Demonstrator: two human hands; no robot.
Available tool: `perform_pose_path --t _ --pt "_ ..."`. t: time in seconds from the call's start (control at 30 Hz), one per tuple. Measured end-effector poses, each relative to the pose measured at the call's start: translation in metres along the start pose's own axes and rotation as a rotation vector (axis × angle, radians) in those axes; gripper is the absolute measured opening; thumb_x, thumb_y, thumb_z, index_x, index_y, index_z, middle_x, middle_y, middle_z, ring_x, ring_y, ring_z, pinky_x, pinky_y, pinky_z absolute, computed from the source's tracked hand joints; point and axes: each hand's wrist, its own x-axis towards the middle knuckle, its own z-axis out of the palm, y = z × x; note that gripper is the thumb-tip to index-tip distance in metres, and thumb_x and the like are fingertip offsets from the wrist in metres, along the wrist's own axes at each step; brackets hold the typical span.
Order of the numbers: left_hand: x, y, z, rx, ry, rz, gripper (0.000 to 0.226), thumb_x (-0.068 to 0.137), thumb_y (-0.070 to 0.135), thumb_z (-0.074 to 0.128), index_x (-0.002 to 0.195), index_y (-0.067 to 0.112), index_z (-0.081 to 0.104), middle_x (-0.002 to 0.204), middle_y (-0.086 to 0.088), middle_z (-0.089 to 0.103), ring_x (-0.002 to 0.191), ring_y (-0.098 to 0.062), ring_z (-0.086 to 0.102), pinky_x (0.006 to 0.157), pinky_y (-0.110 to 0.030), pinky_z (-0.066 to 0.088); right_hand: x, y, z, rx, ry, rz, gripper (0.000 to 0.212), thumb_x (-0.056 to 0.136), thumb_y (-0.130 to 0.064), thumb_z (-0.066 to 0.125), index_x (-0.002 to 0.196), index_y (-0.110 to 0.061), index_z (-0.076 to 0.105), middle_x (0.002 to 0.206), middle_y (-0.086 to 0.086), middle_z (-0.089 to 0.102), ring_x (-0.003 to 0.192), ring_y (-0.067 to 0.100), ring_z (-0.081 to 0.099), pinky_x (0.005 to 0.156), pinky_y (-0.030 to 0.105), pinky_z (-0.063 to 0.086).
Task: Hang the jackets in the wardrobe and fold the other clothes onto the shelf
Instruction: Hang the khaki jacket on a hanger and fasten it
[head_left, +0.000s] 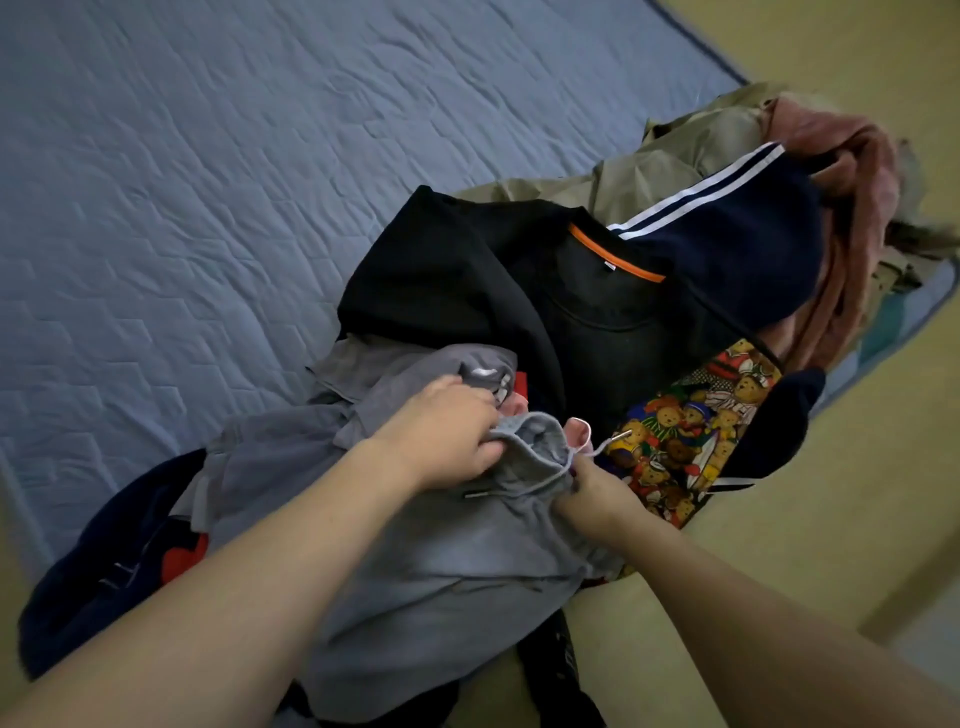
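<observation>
We judge the step as sorting: picking grey drawstring trousers (441, 551) off the pile on the bed (182, 182). Left hand (447, 436) pinches the waistband, fingers curled closed; right hand (592, 491) grips it just beside, at the cord. Both forearms reach forward. Next: lift clear, spread, fold.

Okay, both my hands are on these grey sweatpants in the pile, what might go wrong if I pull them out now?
The grey sweatpants lie across a navy garment at the bed's edge, so lifting may drag it to the floor. The loose drawstring by your right hand could snag. Your left hand grips only bunched waistband, so they may come up twisted.
</observation>
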Motion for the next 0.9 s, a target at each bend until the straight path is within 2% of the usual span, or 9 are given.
perform_pose_path --t 0.07,0.13,0.2,0.3,0.4,0.53,0.73,0.83,0.9 --pt "-0.015 0.000 -0.022 -0.359 0.020 -0.135 0.037 0.080 0.051 0.058 0.071 0.016 0.065 0.072 0.004 0.063 0.072 -0.013 0.060 0.068 -0.035 0.050 -0.008 -0.010 -0.007 -0.006 0.048 -0.125 0.059 0.090 -0.039 0.051 0.142 -0.025 0.028 0.125 0.005 0.055 0.103 0.033 0.059 0.088 0.038 0.048" --pt "-0.036 -0.006 -0.046 -0.656 0.130 -0.316 0.042 0.070 0.051 0.067 0.062 0.010 0.063 0.054 0.008 0.056 0.051 -0.005 0.051 0.051 -0.026 0.042 -0.016 -0.024 -0.016 -0.022 0.202 -0.331 0.033 0.085 -0.032 0.056 0.116 -0.025 0.048 0.102 0.002 0.061 0.093 0.027 0.060 0.081 0.037 0.048" --pt "-0.065 -0.019 -0.068 -0.986 0.297 -0.456 0.037 0.068 0.042 0.075 0.057 0.010 0.061 0.050 0.006 0.049 0.048 -0.004 0.045 0.045 -0.020 0.036 -0.024 -0.042 -0.024 -0.138 0.337 -0.567 0.018 0.081 -0.029 0.060 0.093 -0.025 0.048 0.083 -0.003 0.057 0.086 0.020 0.054 0.082 0.034 0.040" --pt "-0.112 -0.044 -0.096 -1.339 0.489 -0.562 0.037 0.071 0.031 0.081 0.064 0.003 0.058 0.055 -0.007 0.047 0.049 -0.013 0.047 0.044 -0.019 0.037 -0.037 -0.072 -0.026 -0.261 0.117 -0.753 0.026 0.081 -0.036 0.064 0.100 -0.026 0.049 0.092 -0.005 0.060 0.091 0.018 0.056 0.082 0.034 0.042" --pt "-0.145 -0.060 -0.100 -1.126 0.298 -0.575 0.053 0.068 0.040 0.081 0.070 -0.008 0.058 0.060 -0.007 0.049 0.055 -0.013 0.047 0.050 -0.024 0.035 -0.043 -0.093 -0.017 -0.448 0.009 -0.686 0.038 0.083 -0.041 0.064 0.100 -0.031 0.031 0.095 -0.001 0.061 0.088 0.025 0.060 0.068 0.035 0.044" --pt "-0.159 -0.064 -0.074 -0.657 -0.057 -0.570 0.035 0.075 0.042 0.078 0.068 0.015 0.056 0.056 0.005 0.053 0.054 -0.008 0.051 0.052 -0.027 0.037 -0.042 -0.102 -0.015 -0.436 0.098 -0.504 0.039 0.084 -0.030 0.057 0.106 -0.030 0.025 0.091 0.004 0.055 0.079 0.031 0.061 0.068 0.040 0.050" --pt "-0.161 -0.064 -0.031 -0.332 0.018 -0.639 0.028 0.085 0.040 0.064 0.100 0.028 0.044 0.087 0.009 0.057 0.091 -0.021 0.058 0.058 -0.027 0.033 -0.048 -0.118 -0.029 -0.527 0.125 -0.494 0.015 0.086 -0.025 0.053 0.100 -0.020 0.049 0.100 0.005 0.058 0.081 0.025 0.055 0.065 0.032 0.041" --pt "-0.151 -0.062 -0.022 -0.311 -0.149 -0.659 0.048 0.083 0.039 0.064 0.128 0.030 0.050 0.125 0.002 0.061 0.113 -0.023 0.058 0.084 -0.031 0.047 -0.054 -0.125 -0.031 -0.514 0.177 -0.507 0.005 0.087 -0.020 0.053 0.090 -0.016 0.052 0.099 0.009 0.062 0.088 0.030 0.059 0.064 0.030 0.039" --pt "-0.145 -0.058 -0.023 -0.286 -0.225 -0.650 0.043 0.082 0.037 0.065 0.123 0.028 0.056 0.122 -0.001 0.063 0.109 -0.023 0.060 0.080 -0.030 0.046 -0.057 -0.127 -0.034 -0.532 0.182 -0.487 0.007 0.086 -0.020 0.053 0.092 -0.015 0.055 0.100 0.008 0.061 0.089 0.029 0.058 0.065 0.031 0.040"
